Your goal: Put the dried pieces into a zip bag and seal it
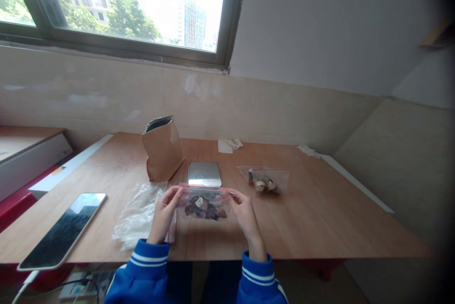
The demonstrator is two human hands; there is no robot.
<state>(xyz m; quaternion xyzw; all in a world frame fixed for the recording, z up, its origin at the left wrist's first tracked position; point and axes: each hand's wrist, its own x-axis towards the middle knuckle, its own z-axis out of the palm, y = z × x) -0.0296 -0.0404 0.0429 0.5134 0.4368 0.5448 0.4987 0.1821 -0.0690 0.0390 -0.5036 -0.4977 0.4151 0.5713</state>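
While both hands, left hand (164,213) and right hand (244,214), pinched the red-zippered clear plastic bag of dark pieces (204,204) above the wooden tabletop (320,214), a silver scale (204,174), open brown paper pouch (162,150), second filled clear bag (265,180), crumpled plastic wrap (137,214) and tablet (64,229) lay around.

Daylight is let in through the window (135,5) at the top, where the sky is blown out to white and the buildings are washed pale. Below the window, the table (320,219) is lit softly and evenly, and only faint shadows are cast. A pale sheen is seen on the scale (204,174) and on the tablet (64,228), left of the scale. The corners are darkened and straight lines are bent near the edges. Fine detail is softened throughout.
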